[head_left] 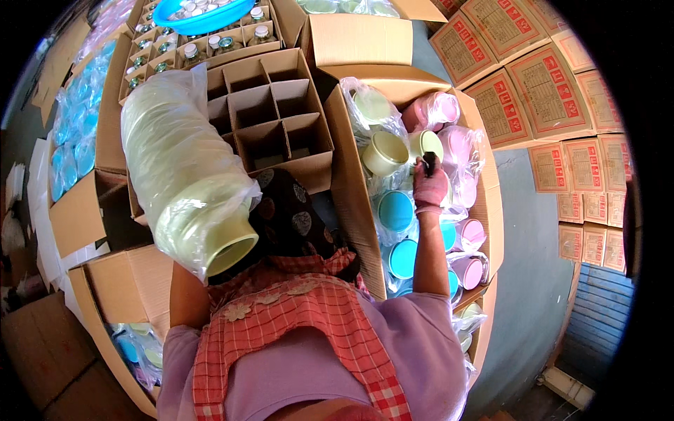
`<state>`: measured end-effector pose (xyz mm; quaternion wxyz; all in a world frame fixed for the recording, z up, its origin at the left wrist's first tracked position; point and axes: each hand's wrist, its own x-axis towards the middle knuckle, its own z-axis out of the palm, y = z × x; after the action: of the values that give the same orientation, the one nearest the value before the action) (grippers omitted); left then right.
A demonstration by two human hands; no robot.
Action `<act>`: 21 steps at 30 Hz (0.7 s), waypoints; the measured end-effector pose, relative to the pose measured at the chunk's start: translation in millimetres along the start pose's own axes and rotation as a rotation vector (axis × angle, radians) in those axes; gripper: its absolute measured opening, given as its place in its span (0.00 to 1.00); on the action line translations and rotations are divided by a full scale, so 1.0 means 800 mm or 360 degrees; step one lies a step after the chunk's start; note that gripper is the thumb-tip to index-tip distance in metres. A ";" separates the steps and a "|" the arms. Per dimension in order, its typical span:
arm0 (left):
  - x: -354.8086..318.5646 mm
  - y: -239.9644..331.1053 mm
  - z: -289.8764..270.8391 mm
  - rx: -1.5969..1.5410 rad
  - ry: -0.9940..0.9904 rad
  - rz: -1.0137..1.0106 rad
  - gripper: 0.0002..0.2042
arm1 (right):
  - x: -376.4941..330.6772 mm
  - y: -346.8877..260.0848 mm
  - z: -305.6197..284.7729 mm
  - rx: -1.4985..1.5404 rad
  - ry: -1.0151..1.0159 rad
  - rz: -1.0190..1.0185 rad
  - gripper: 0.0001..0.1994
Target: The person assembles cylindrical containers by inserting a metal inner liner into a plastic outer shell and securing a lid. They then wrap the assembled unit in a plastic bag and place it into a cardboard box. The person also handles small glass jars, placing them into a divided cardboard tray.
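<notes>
Close against a red checked apron (pixel 281 309), a plastic-wrapped stack of pale green cups (pixel 179 161) slants in front of a worker's left forearm (pixel 188 298), hiding the left hand (its grip cannot be told). The gloved right hand (pixel 430 188) is over an open carton (pixel 351 210) of bagged green, blue and pink cups (pixel 397 210); something dark shows at its fingertips, whether held or not is unclear. Ahead stands a divided carton (pixel 260 105). Beyond, a blue basin (pixel 193 27) of white lids (pixel 200 8) sits above jars (pixel 225 43). Farther right, printed boxes (pixel 551 91) are stacked high.
</notes>
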<state>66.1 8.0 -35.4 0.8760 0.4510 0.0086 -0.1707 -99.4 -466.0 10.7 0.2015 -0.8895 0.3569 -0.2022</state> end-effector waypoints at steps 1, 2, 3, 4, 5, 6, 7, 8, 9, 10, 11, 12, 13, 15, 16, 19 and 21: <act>0.002 -0.004 -0.002 -0.0003 -0.0015 0.0002 0.14 | -0.007 -0.010 0.004 -0.0020 0.0168 -0.0292 0.20; 0.003 -0.005 -0.004 -0.0004 -0.0024 0.0004 0.14 | -0.010 -0.021 0.007 -0.0284 0.0184 -0.0573 0.21; 0.003 -0.002 -0.007 0.0006 -0.0031 0.0010 0.14 | -0.012 -0.033 0.016 -0.0336 -0.0007 -0.0610 0.20; 0.004 0.000 -0.008 0.0014 -0.0049 0.0034 0.13 | -0.021 -0.036 0.031 -0.0462 -0.0119 -0.0683 0.20; 0.004 0.005 -0.010 0.0033 -0.0068 0.0053 0.13 | -0.031 -0.035 0.045 -0.0586 -0.0233 -0.0757 0.20; 0.004 0.014 -0.014 0.0062 -0.0074 0.0092 0.13 | -0.039 -0.044 0.047 -0.0672 -0.0371 -0.0773 0.19; 0.008 0.022 -0.016 0.0111 -0.0090 0.0140 0.13 | -0.050 -0.052 0.044 -0.0760 -0.0503 -0.0797 0.19; 0.010 0.027 -0.017 0.0203 -0.0102 0.0211 0.13 | -0.060 -0.059 0.033 -0.0727 -0.0527 -0.0757 0.19; 0.013 0.031 -0.014 0.0372 -0.0098 0.0327 0.13 | -0.064 -0.057 0.024 -0.0727 -0.0621 -0.0672 0.17; 0.012 0.027 0.002 0.0716 -0.0033 0.0557 0.11 | -0.059 -0.038 0.026 -0.0712 -0.0566 -0.0701 0.17; 0.011 0.024 0.016 0.1067 0.0095 0.0778 0.09 | -0.049 -0.059 0.014 -0.0545 -0.0732 -0.0301 0.16; 0.000 0.023 0.027 0.0634 -0.0093 0.0573 0.09 | -0.041 -0.052 0.017 0.0001 -0.0629 -0.0305 0.17; -0.006 0.019 0.045 0.0933 -0.0183 0.0748 0.11 | -0.032 -0.048 0.021 0.0538 -0.0530 -0.0297 0.18; -0.025 0.014 0.062 0.1458 -0.0242 0.0782 0.16 | -0.015 -0.114 0.009 0.1158 -0.0561 -0.0440 0.25; -0.025 0.010 0.076 0.1435 -0.0259 0.1161 0.17 | -0.017 -0.177 -0.008 0.1383 -0.0534 -0.0651 0.28; -0.037 0.012 0.092 0.1161 -0.0278 0.0763 0.19 | -0.017 -0.287 -0.014 0.2056 -0.0979 -0.0926 0.34; -0.036 0.022 0.087 0.1020 -0.0351 0.0643 0.20 | -0.005 -0.322 -0.022 0.1894 -0.1285 -0.0911 0.30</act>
<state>35.0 -29.4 24.6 0.7025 0.6731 -0.2284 -0.0363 31.8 -295.7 153.8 0.6999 -0.6939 -0.1567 -0.0641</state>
